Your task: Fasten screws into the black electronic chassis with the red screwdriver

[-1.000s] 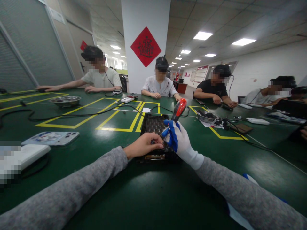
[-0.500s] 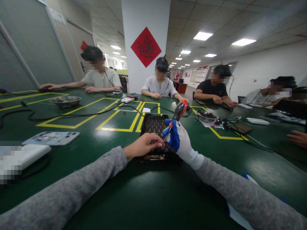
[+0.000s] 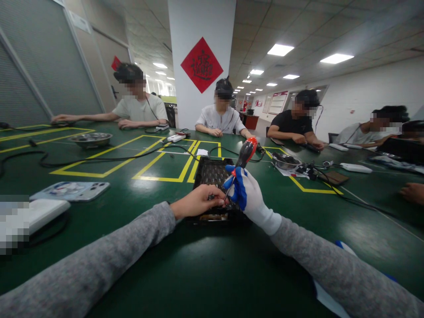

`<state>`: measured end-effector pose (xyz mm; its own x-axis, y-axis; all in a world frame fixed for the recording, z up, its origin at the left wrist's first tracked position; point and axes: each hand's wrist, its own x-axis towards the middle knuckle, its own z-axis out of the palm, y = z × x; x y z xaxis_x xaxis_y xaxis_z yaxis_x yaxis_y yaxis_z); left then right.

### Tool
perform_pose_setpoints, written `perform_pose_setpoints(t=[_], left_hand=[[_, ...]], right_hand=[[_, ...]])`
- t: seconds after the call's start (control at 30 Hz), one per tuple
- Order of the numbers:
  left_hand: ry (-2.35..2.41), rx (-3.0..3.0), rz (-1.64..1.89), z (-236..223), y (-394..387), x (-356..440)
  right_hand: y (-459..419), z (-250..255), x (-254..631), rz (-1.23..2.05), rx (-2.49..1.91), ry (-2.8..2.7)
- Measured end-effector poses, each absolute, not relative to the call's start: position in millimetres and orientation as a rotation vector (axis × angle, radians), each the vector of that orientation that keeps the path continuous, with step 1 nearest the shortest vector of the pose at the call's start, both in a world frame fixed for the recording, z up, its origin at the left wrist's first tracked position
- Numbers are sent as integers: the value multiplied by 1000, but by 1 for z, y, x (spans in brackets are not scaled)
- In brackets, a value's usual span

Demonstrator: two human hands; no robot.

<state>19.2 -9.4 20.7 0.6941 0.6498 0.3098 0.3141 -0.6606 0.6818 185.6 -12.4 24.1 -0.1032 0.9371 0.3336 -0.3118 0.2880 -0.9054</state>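
A flat black device (image 3: 212, 174) lies open-faced on the green table (image 3: 205, 265) in front of me. My right hand (image 3: 247, 194), in a white glove with blue fingertips, is closed around a red-and-black screwdriver (image 3: 245, 154), tip down on the device's near part. My bare left hand (image 3: 198, 201) rests on the device's near left edge, fingers pinched beside the screwdriver tip. What the fingers pinch is too small to make out.
A phone case (image 3: 71, 191) and a white box lie at the left. Black cables (image 3: 99, 158), yellow tape lines, a metal bowl (image 3: 90, 139) and another bowl (image 3: 285, 160) lie farther out. Several people sit along the far edge; another person's hand (image 3: 412, 192) rests at right.
The screwdriver handle has turned a little in my right hand. Another person's hand at the far right has shifted along the table. My left hand has stayed put.
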Motion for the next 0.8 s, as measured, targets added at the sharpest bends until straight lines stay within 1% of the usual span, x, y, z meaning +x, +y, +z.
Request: perform_pose_setpoints(t=[0.2, 0.4, 0.57, 0.8], left_hand=[[838, 2265, 794, 20, -10, 21], [769, 2265, 752, 21, -10, 20], [821, 2257, 780, 20, -9, 21], [817, 2272, 769, 19, -10, 19]], right_hand=[[-14, 24, 184, 1153, -679, -1258], [-14, 25, 184, 1244, -647, -1218], [-15, 25, 186, 1182, -653, -1244], [-15, 25, 184, 1213, -687, -1235]])
